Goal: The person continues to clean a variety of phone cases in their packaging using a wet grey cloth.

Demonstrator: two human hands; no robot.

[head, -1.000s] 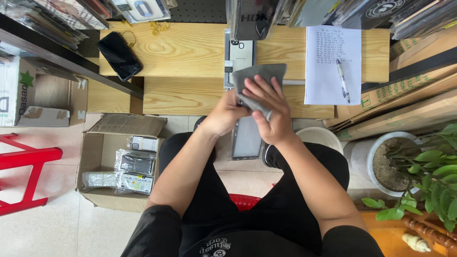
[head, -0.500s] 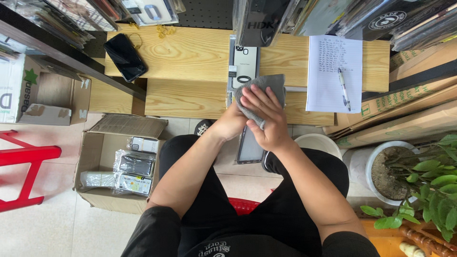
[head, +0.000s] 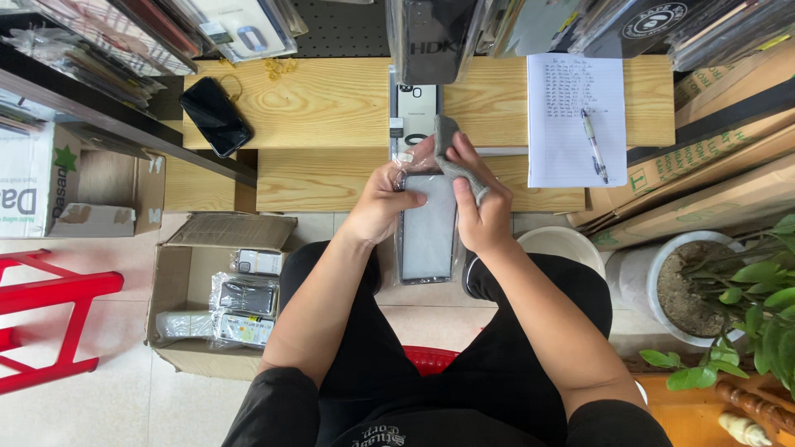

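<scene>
Here the left hand (head: 383,201) pinches the clear plastic sleeve's (head: 427,228) top edge above the lap, while the right hand's (head: 483,207) grip clamps a grey folded cloth (head: 451,153); holding the mouth taut would probably help.

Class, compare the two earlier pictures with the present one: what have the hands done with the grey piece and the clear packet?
The right hand has shifted the grey piece from flat over the clear packet to its right edge, uncovering it. The left hand now pinches the packet's top corner. The black phone, notepad and pen stayed put.
</scene>
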